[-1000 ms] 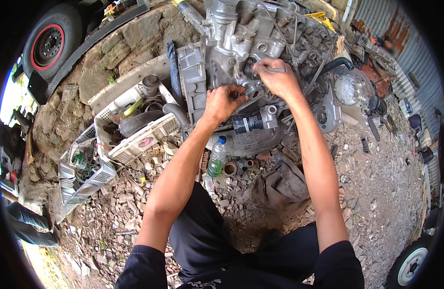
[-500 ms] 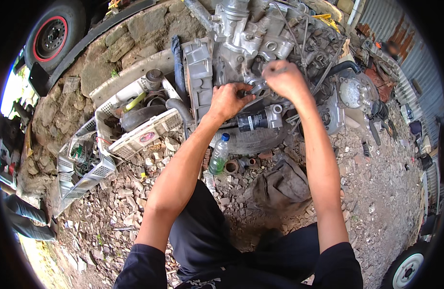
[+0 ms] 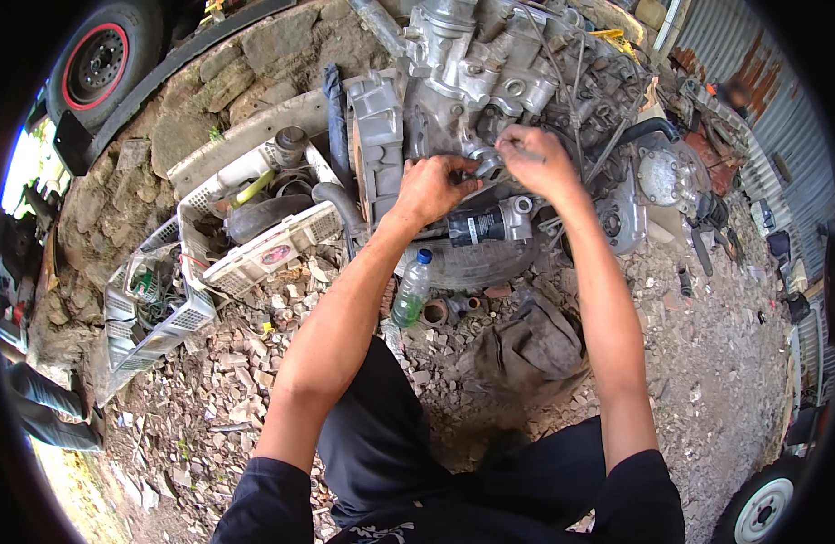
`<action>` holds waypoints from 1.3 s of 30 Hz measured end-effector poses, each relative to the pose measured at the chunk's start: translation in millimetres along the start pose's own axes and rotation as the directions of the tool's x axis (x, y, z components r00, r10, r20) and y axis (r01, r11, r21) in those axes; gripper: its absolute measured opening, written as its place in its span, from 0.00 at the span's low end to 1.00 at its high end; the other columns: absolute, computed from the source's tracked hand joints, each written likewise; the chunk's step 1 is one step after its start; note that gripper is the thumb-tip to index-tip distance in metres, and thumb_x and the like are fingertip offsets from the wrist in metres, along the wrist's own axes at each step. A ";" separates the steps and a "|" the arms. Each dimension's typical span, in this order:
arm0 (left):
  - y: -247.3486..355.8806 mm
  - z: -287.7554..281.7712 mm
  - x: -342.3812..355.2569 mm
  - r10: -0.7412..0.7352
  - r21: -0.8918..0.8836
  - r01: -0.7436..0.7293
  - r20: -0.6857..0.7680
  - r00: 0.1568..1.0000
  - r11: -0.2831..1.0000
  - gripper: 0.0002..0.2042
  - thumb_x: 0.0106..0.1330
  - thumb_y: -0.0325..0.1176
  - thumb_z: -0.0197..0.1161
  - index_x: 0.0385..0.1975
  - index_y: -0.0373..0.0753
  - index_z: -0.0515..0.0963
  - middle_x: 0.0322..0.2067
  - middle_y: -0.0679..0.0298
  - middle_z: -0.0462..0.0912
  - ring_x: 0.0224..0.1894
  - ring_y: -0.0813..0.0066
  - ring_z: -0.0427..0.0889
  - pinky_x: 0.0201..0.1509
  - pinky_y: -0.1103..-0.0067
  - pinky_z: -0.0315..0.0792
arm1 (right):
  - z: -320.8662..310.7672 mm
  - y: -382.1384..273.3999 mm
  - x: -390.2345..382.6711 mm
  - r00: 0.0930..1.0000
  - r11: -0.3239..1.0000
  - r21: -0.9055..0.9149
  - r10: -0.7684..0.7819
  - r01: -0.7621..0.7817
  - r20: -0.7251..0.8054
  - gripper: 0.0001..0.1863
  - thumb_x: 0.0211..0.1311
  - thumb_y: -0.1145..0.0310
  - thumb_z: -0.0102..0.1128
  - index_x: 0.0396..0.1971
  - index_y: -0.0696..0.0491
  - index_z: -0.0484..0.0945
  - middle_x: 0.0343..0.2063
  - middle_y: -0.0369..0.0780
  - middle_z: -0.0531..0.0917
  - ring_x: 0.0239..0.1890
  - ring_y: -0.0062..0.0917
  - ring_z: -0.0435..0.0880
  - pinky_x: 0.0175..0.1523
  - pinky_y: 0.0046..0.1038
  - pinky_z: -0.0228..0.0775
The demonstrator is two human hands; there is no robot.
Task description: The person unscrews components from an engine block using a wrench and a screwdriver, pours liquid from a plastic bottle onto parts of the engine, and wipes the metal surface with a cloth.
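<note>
My left hand (image 3: 440, 186) grips a small metal flange fitting (image 3: 485, 161) on the lower front of the grey engine (image 3: 472, 68), thumb and fingers around its left side. Just right of it, my right hand (image 3: 535, 159) has its fingers curled on a slim grey metal tool, slightly blurred and partly hidden by the fingers. A black cylindrical filter on a metal housing (image 3: 476, 227) lies below both hands, over an old tire (image 3: 463, 263). To the left of the engine stands a cast metal part (image 3: 376, 136).
White plastic crates (image 3: 254, 258) of parts sit left beside a stone wall (image 3: 245, 68). A bottle (image 3: 410, 295) and dark cloth (image 3: 526, 349) lie on rubble below. Metal covers (image 3: 662, 177) and corrugated sheeting (image 3: 734, 54) are at right. Another person's legs (image 3: 50, 408) show at far left.
The view has shifted slightly. My right hand has stayed by the fitting, changing the angle of its fingers and tool; my left hand keeps its grip there.
</note>
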State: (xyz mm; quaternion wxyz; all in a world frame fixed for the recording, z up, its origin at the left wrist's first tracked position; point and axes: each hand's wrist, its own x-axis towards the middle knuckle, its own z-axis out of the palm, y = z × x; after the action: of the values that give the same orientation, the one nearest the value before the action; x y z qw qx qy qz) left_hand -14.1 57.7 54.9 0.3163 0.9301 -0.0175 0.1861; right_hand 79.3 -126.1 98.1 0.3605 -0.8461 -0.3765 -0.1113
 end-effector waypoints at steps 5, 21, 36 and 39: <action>-11.2 0.8 3.1 0.014 -0.077 -0.017 -0.039 0.999 0.997 0.16 0.59 0.49 0.71 0.44 0.50 0.87 0.42 0.62 0.88 0.46 0.62 0.86 0.62 0.63 0.65 | 8.3 -15.0 4.0 1.000 0.987 0.160 0.015 -0.018 0.021 0.11 0.69 0.67 0.57 0.38 0.58 0.83 0.31 0.38 0.88 0.35 0.18 0.84 0.42 0.25 0.74; -11.7 0.1 3.8 -0.004 -0.094 0.002 -0.016 1.000 0.996 0.15 0.59 0.43 0.73 0.43 0.44 0.87 0.46 0.58 0.87 0.51 0.62 0.85 0.58 0.71 0.75 | 26.9 6.0 5.4 0.999 0.949 0.315 0.032 -0.020 -0.034 0.11 0.70 0.66 0.57 0.39 0.58 0.82 0.31 0.36 0.86 0.35 0.16 0.80 0.44 0.22 0.72; -9.6 -1.0 5.8 0.000 -0.028 -0.001 -0.006 1.000 1.000 0.16 0.52 0.46 0.77 0.26 0.37 0.87 0.35 0.60 0.88 0.40 0.63 0.87 0.48 0.72 0.77 | -0.1 -30.4 -0.5 0.991 0.987 0.145 0.086 -0.071 -0.103 0.12 0.67 0.61 0.57 0.39 0.53 0.83 0.25 0.44 0.86 0.31 0.25 0.86 0.38 0.29 0.74; -0.4 1.5 6.4 0.005 -0.043 -0.006 -0.022 1.000 0.999 0.18 0.50 0.48 0.78 0.25 0.37 0.85 0.32 0.58 0.88 0.37 0.61 0.87 0.46 0.70 0.77 | 24.6 18.5 -0.5 0.994 0.992 0.087 -0.089 0.093 -0.056 0.11 0.68 0.62 0.57 0.38 0.54 0.82 0.23 0.41 0.87 0.32 0.20 0.86 0.39 0.25 0.74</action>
State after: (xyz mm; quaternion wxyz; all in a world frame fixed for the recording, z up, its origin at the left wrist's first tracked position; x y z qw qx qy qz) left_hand -7.6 57.7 55.9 0.3359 0.9209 -0.0205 0.1967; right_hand 90.2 -117.7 70.6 0.4024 -0.8078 -0.4098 -0.1326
